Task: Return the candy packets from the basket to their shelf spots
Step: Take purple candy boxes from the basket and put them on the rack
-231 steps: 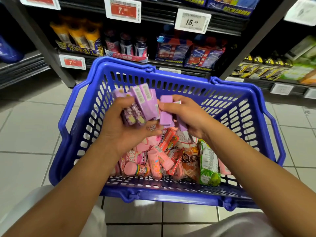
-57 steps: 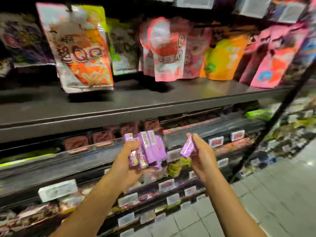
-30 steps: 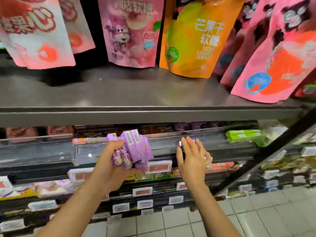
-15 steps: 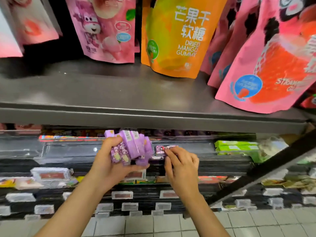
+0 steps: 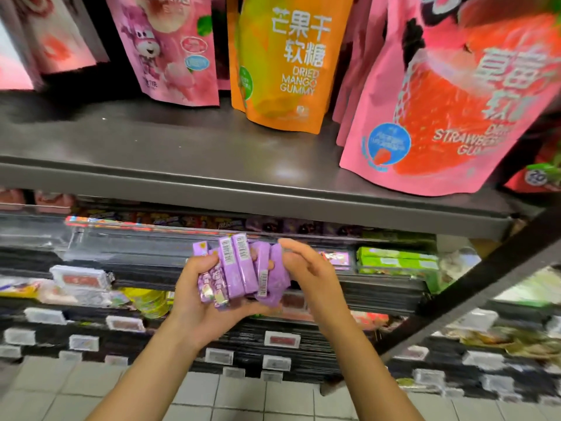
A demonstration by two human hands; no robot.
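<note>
A single head-worn wide-angle camera is looking forward and slightly down, facing the shelving close up. The grey shelf is filling the upper frame, both forearms are reaching in from the bottom edge, and the tiled floor is showing below.

candy packets between hands, before shelf

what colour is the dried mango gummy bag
Orange, with a green-yellow patch; the mango gummy bag shows in the head view.
</note>
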